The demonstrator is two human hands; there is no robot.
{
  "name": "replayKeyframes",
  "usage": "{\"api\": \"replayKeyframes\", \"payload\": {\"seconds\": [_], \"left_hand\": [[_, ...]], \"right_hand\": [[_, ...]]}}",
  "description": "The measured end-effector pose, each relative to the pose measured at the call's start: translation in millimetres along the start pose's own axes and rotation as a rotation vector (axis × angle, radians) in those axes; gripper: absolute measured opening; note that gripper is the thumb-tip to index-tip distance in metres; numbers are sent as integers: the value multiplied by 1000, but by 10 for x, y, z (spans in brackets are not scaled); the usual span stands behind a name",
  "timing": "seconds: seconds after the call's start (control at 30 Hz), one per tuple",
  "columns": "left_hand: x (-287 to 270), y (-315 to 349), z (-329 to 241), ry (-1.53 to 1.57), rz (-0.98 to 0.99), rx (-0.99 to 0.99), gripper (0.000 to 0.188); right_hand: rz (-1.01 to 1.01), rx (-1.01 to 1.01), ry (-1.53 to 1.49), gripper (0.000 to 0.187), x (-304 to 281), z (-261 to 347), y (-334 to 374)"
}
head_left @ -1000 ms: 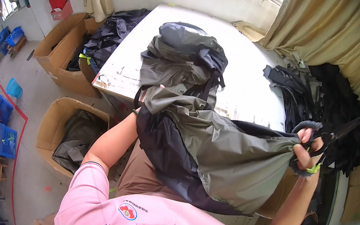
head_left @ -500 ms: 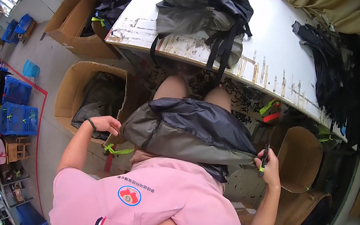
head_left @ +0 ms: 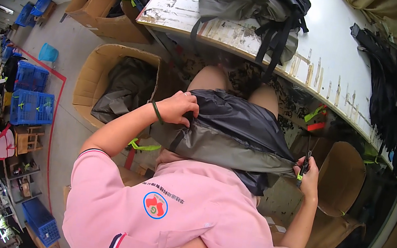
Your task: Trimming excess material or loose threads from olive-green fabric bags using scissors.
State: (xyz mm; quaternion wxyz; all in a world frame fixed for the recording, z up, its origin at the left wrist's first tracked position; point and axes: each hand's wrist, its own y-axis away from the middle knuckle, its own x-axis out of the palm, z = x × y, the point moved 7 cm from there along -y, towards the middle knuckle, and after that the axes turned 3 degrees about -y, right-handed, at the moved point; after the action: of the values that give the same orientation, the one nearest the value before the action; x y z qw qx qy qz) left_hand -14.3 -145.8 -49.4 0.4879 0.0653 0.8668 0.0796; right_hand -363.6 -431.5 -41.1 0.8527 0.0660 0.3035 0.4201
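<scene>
A black and olive-grey fabric piece (head_left: 236,147), thin and shiny like a bag shell, lies across my lap. My left hand (head_left: 180,108) is closed at its upper left edge, the fingers curled over the cloth. At the opposite end, my right hand (head_left: 308,177) pinches the fabric's corner and also holds a slim dark tool with a bright green part, which looks like thread snips (head_left: 303,168). The cloth stretches between both hands, with a seam running along its length where black meets grey.
Ahead stands a white worktable (head_left: 174,12) with a worn edge, bearing a grey-black bag (head_left: 257,4) with hanging straps. Black strips (head_left: 392,96) hang at its right. Cardboard boxes (head_left: 90,77) stand left, one holding dark fabric; another box (head_left: 341,181) is at right.
My left hand has moved from beside the fabric's left end up and right onto its upper left edge. My right hand keeps its hold at the right corner.
</scene>
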Motion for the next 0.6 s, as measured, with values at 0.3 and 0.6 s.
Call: {"api": "replayKeyframes", "payload": {"seconds": [0.3, 0.6], "left_hand": [[-386, 209, -27, 380, -355, 14, 12], [-627, 445, 125, 926, -274, -296, 9]], "right_hand": [[-77, -31, -36, 25, -203, 117, -18], [52, -93, -61, 22, -85, 342, -121]]}}
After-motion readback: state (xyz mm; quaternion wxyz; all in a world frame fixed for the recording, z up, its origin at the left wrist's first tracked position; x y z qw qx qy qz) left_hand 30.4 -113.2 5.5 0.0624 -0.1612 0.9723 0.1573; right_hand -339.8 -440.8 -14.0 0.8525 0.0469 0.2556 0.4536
